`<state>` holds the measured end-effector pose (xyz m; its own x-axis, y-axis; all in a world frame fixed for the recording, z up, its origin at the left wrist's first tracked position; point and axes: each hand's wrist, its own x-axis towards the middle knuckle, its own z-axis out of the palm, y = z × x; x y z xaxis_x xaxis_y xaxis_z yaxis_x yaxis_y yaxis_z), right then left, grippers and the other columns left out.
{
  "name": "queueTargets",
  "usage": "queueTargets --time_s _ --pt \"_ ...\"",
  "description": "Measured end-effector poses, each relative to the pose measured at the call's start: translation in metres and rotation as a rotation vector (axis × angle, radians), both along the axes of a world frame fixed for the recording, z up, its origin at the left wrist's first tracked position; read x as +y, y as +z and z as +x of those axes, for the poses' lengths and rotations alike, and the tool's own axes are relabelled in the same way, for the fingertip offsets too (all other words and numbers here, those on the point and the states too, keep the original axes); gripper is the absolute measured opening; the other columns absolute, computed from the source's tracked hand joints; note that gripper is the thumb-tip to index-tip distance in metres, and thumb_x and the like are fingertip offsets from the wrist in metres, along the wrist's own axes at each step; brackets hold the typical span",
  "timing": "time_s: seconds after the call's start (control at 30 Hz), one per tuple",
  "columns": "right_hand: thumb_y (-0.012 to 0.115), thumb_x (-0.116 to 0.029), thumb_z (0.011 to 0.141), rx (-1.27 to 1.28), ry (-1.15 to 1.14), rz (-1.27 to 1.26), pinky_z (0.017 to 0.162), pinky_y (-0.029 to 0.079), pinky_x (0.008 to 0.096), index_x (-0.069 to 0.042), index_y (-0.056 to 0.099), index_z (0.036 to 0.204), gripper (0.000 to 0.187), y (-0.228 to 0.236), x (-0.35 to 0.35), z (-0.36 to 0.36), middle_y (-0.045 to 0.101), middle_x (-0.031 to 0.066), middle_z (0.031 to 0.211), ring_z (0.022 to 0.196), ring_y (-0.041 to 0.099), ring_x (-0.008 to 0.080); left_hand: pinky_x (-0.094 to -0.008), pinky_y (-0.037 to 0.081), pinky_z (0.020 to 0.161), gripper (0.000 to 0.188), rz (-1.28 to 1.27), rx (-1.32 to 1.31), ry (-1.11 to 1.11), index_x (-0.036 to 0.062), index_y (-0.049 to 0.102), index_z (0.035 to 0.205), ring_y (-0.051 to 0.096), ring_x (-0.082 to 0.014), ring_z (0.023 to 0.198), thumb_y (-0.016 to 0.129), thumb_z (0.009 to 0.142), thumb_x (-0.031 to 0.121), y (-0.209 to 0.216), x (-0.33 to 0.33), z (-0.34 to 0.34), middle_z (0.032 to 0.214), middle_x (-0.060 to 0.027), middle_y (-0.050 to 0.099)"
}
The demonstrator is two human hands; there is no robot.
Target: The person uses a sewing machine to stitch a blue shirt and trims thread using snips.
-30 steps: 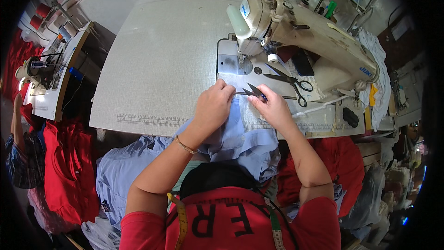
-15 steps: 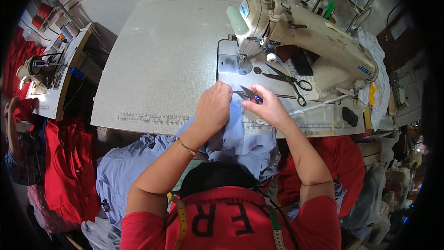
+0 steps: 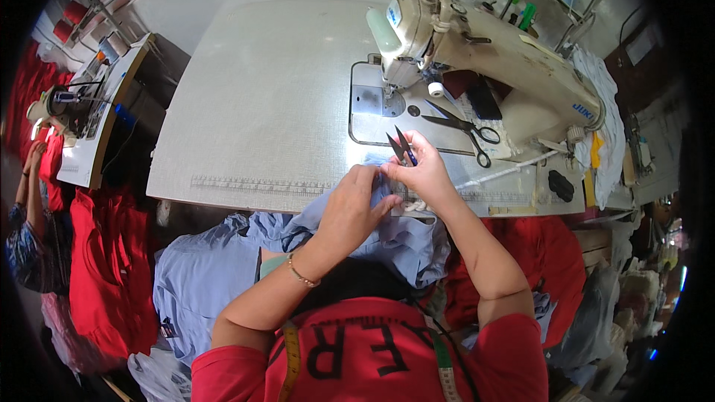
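My right hand (image 3: 426, 177) holds a small pair of thread snips (image 3: 407, 150) with a dark blue handle, its two pointed blades apart and aimed up and away from me. My left hand (image 3: 351, 205) grips light blue cloth (image 3: 412, 242), with finger and thumb closed on it at the table's front edge. The fingertips of both hands come close together over the cloth, which hangs off the edge into my lap. Just ahead of the hands is the needle plate of a sewing machine (image 3: 514, 56); the cloth lies apart from its needle.
Large black scissors (image 3: 463, 126) and a dark phone-like object (image 3: 485, 102) lie under the machine arm. A white cord (image 3: 506, 173) crosses the table's right side. Red cloth (image 3: 112, 268) hangs at left, near a second machine (image 3: 53, 110) where another person's hands (image 3: 33, 160) work.
My left hand has come down toward me with the cloth, its thumb now showing. The snips have turned to point more upward, their blades farther apart.
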<state>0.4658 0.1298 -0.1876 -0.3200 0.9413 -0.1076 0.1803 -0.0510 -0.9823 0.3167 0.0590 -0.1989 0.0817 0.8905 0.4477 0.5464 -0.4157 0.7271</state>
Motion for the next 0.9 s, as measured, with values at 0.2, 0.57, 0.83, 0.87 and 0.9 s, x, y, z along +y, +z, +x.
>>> queueTargets --time_s 0.2,0.57,0.83,0.87,0.9 --pt "0.069 -0.015 0.081 -0.129 0.04 0.271 0.061 0.044 0.0236 -0.002 0.053 0.11 0.035 0.012 -0.012 -0.001 0.061 0.004 0.095 0.072 0.054 0.007 -0.0226 0.042 0.057 0.027 -0.36 -0.46 -0.012 -0.002 0.059 0.103 0.051 -0.0085 0.063 0.067 0.085 0.016 -0.015 0.021 0.008 0.07 0.0006 0.056" --pt "0.06 -0.024 0.091 -0.078 0.216 -0.049 0.054 0.035 0.02 -0.006 0.055 0.1 0.021 0.023 -0.035 0.031 0.049 -0.0027 0.078 0.064 0.041 0.0025 -0.0199 0.046 0.064 0.017 -0.717 -1.095 -0.34 0.0004 0.059 0.105 0.052 -0.0042 0.07 0.054 0.094 0.013 -0.014 0.024 -0.011 0.085 0.0006 0.059" --pt "0.059 -0.029 0.092 0.014 0.253 -0.309 0.043 0.032 0.0203 -0.003 0.054 0.088 0.026 0.01 -0.036 0.034 0.047 -0.0018 0.062 0.047 0.041 0.0044 -0.0275 0.05 0.075 0.011 -0.774 -1.243 -0.33 0.0039 0.061 0.098 0.059 -0.0099 0.077 0.058 0.092 0.013 -0.01 0.021 -0.01 0.088 -0.0021 0.063" --pt "0.059 -0.029 0.092 0.035 0.262 -0.336 0.043 0.032 0.0202 -0.004 0.054 0.087 0.026 0.012 -0.036 0.033 0.047 -0.0017 0.062 0.046 0.041 0.0046 -0.0285 0.05 0.076 0.01 -0.782 -1.26 -0.298 0.0041 0.061 0.097 0.059 -0.0105 0.078 0.058 0.091 0.012 -0.008 0.021 -0.01 0.088 -0.0024 0.063" --pt "0.058 -0.029 0.092 0.057 0.272 -0.363 0.043 0.032 0.0201 -0.004 0.053 0.087 0.026 0.013 -0.038 0.031 0.048 -0.0015 0.062 0.046 0.041 0.0047 -0.0289 0.05 0.077 0.01 -0.79 -1.295 -0.291 0.0039 0.062 0.096 0.059 -0.011 0.079 0.059 0.091 0.012 -0.01 0.02 -0.01 0.088 -0.0025 0.063"
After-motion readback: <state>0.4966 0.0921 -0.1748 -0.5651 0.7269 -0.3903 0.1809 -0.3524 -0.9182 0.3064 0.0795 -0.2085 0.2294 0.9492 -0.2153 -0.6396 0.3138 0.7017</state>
